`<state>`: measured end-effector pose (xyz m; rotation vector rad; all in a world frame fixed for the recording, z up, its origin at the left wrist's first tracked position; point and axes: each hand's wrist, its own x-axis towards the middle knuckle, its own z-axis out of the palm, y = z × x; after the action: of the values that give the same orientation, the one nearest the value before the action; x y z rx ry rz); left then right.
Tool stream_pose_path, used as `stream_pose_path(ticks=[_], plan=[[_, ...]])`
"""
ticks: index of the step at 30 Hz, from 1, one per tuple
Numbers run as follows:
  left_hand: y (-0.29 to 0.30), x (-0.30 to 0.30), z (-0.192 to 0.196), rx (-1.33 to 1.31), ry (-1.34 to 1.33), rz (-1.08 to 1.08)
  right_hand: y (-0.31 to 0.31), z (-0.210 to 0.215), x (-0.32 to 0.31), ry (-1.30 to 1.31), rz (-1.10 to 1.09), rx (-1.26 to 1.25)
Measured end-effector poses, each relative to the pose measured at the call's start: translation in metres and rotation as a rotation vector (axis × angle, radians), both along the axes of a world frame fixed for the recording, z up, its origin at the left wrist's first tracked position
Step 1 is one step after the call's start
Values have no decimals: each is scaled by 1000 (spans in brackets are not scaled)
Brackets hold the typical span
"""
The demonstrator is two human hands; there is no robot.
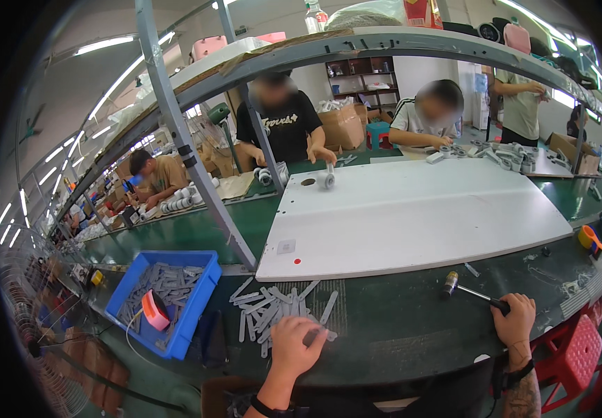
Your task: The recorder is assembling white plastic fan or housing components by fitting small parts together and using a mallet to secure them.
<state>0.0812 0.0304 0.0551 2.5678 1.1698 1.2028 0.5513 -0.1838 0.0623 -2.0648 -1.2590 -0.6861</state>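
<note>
My right hand [513, 319] is closed round the black grip of a small hammer [478, 292]. The hammer lies tilted over the dark green bench, its head with a yellowish face pointing left. My left hand [297, 346] is curled at the near edge of a loose pile of flat grey strips [273, 306] with rounded ends. Thumb and forefinger pinch together, and the end of one grey strip [332, 336] shows at the fingertips. The rest of that strip is hidden by the hand.
A blue bin [210, 268] of grey strips, with an orange-and-white roll in it, stands at left. A large white board [412, 223] lies beyond my hands, under a metal shelf frame [175, 132]. An orange tape dispenser [590, 239] is at right. Co-workers sit opposite.
</note>
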Motion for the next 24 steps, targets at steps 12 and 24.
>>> stream_pose_path(ticks=[12, 24], plan=[[8, 3, 76, -160, -112, -119, -20, 7, -18, 0, 45, 31], [130, 255, 96, 43, 443, -438, -26, 13, -16, -27, 59, 156]])
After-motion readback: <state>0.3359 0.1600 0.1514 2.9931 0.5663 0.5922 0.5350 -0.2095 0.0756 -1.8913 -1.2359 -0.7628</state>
